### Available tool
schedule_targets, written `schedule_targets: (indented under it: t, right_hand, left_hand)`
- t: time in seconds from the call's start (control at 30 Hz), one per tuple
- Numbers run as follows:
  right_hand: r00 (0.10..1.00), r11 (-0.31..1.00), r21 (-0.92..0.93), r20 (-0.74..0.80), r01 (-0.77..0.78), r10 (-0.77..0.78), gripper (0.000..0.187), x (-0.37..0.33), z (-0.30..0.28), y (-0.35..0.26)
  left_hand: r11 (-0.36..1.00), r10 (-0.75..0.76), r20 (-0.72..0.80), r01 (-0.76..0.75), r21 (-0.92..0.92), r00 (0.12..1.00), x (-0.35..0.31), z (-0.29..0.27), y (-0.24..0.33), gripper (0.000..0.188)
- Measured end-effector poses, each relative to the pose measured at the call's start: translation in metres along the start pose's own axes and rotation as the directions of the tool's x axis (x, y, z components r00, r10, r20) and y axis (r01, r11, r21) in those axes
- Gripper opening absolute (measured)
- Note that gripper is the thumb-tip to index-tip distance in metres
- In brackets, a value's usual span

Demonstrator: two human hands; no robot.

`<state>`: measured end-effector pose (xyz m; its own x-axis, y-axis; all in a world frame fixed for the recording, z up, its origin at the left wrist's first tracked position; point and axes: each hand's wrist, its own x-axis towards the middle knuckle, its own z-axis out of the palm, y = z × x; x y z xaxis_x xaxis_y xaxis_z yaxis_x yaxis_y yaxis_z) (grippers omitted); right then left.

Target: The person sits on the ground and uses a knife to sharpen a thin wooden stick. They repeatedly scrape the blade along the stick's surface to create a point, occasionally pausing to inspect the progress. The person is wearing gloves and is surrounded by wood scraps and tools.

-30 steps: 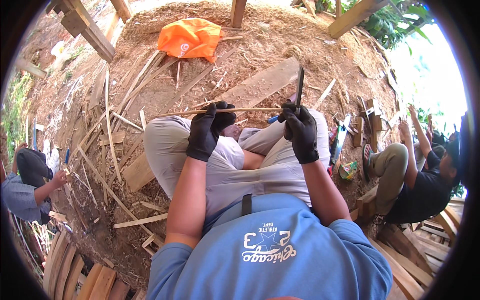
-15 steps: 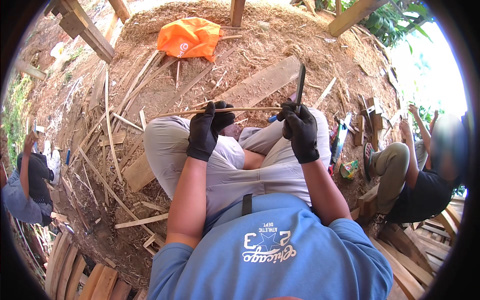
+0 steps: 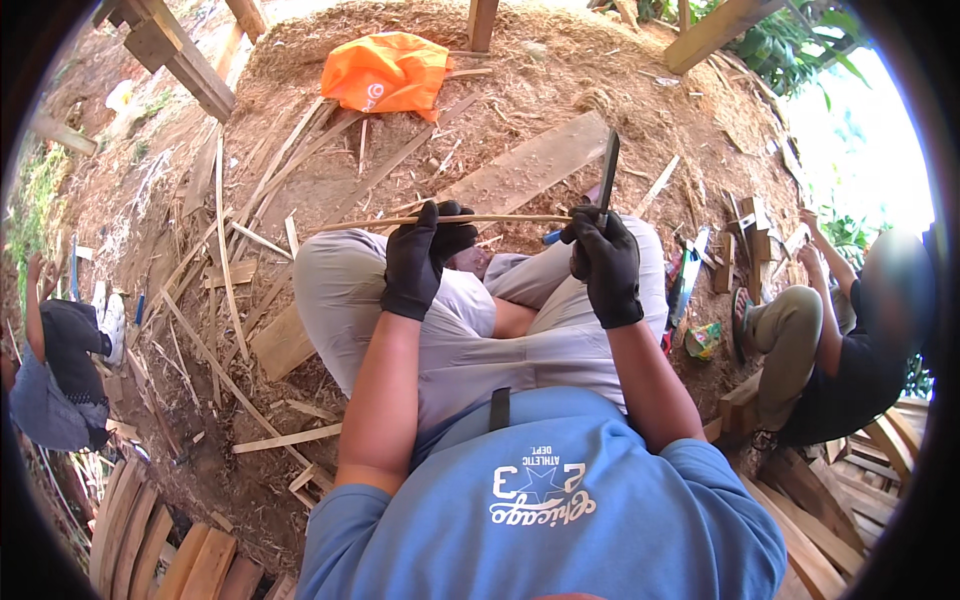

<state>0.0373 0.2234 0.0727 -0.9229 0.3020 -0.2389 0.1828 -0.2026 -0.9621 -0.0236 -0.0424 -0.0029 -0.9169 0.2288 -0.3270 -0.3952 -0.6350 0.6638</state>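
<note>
One strip (image 3: 510, 218) crosses left grip (image 3: 418, 262), right end unclear.

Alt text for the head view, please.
Black-gloved left hand holds a thin wooden strip that reaches the right hand, which grips a dark blade. Ahead lie a plank and an orange bag; one co-worker is at left, another at right.

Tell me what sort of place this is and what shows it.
Likely an outdoor woodworking spot: wood strips and a broad plank lie on earthen ground strewn with what look like shavings, and green foliage shows at the upper right.
</note>
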Motion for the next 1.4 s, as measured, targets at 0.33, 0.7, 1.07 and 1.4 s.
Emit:
schedule_targets:
  t: [0.33, 0.7, 1.07, 1.4]
  right_hand:
    - [1.000, 1.000, -0.023, -0.004, 0.001, -0.001, 0.022, -0.002, 0.002, 0.002]
    - [0.995, 0.991, 0.109, -0.038, -0.083, 0.087, 0.017, 0.007, -0.006, 0.009]
    - [0.982, 0.984, 0.013, 0.066, -0.180, 0.179, 0.016, 0.043, -0.014, 0.051]
    - [0.994, 0.722, -0.690, 0.049, -0.040, 0.102, 0.042, 0.087, 0.014, 0.110]
  left_hand:
    - [1.000, -0.011, -0.016, 0.011, -0.006, 1.000, 0.001, 0.000, 0.000, 0.039]
    - [0.974, 0.203, -0.003, -0.202, -0.101, 0.979, 0.005, -0.016, 0.008, 0.042]
    - [0.920, 0.390, -0.163, -0.376, 0.110, 0.907, -0.011, -0.017, 0.043, 0.030]
    - [0.739, 0.530, -0.217, -0.320, 0.593, 0.820, 0.001, -0.017, 0.037, 0.024]
